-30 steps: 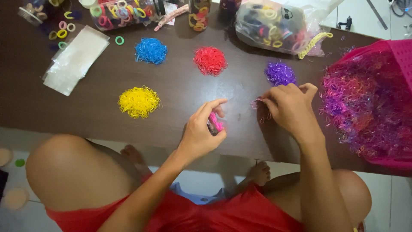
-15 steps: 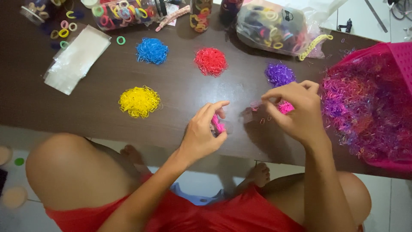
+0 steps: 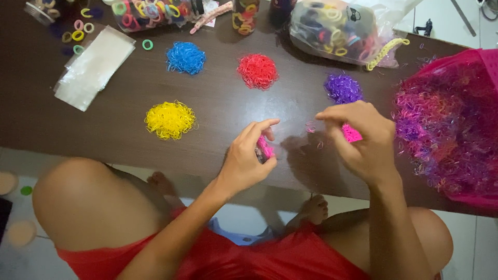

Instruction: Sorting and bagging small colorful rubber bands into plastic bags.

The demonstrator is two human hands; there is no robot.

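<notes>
Bare dark table (image 3: 218,111) lies open between the left hand (image 3: 248,161) and the yellow pile (image 3: 170,120); the red pile (image 3: 258,71) and blue pile (image 3: 185,57) sit well apart beyond; the purple pile (image 3: 343,88) crowds the right hand (image 3: 363,140) from behind; the pink basket (image 3: 451,124) blocks its right.

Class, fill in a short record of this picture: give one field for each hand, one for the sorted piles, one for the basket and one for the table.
left hand: pinches pink bands
right hand: holds pink bands
piles: yellow pile, blue pile, red pile, purple pile
basket: pink, full of mixed bands, at right
table: dark brown
</notes>
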